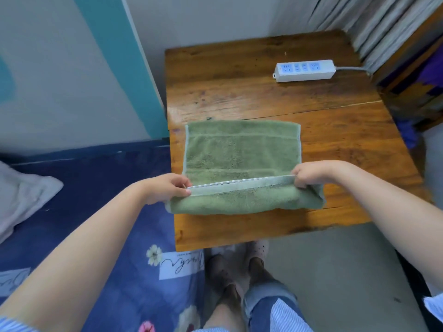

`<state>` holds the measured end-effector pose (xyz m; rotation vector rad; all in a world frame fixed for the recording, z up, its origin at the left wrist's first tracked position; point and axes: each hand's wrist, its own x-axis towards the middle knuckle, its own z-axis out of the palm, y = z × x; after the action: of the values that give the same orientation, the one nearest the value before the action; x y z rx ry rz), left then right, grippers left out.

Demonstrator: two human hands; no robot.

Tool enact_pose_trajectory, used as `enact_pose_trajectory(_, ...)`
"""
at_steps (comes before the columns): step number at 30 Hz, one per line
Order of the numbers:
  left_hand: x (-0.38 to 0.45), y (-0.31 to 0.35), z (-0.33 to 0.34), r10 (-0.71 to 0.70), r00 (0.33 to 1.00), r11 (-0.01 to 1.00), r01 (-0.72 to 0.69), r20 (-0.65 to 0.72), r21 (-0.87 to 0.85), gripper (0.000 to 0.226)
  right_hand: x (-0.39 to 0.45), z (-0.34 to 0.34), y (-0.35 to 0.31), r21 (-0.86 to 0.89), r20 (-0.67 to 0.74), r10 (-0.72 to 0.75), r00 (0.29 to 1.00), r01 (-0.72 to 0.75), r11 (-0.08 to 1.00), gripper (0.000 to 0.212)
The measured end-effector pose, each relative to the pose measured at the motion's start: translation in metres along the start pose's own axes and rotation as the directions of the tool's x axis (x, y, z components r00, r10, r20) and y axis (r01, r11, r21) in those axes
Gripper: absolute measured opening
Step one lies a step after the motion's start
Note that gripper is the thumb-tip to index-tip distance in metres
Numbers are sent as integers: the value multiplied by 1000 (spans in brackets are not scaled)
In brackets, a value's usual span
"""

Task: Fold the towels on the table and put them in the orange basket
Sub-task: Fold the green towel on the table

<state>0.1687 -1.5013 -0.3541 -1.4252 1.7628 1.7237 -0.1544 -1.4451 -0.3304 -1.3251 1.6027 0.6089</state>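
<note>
We are pinching the green towel's (239,152) near hem between left hand (167,188) and right hand (311,173), the towel lying on the wooden table (263,92).

hands (167,188) pinching green towel (239,149), wooden table (263,97)

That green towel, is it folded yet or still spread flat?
Partly folded: both hands, left and right, pinch the green towel by its near hem, doubled over itself.
</note>
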Motion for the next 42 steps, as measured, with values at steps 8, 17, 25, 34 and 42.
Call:
enact_pose_trajectory(8,11,1,-14,-68,991,992,79,113,-100,15,19,10,20,306,237,52,970,-125,944,16)
enact_pose_trajectory(17,60,31,-27,156,842,988,-128,-516,90,16,16,-8,70,597,-133,-17,991,94,797,18)
enact_pose_trajectory(25,104,49,-16,122,750,992,-77,-651,97,23,53,8,76,574,-567,175,805,233,785,14)
enact_pose_trajectory(34,132,43,-19,116,745,961,84,-657,264,25,87,32,70,513,-655,357,666,44,857,23)
enact_pose_trajectory(42,113,28,9,-8,661,979,158,-751,129,51,70,62,52,497,-653,462,600,-121,859,62)
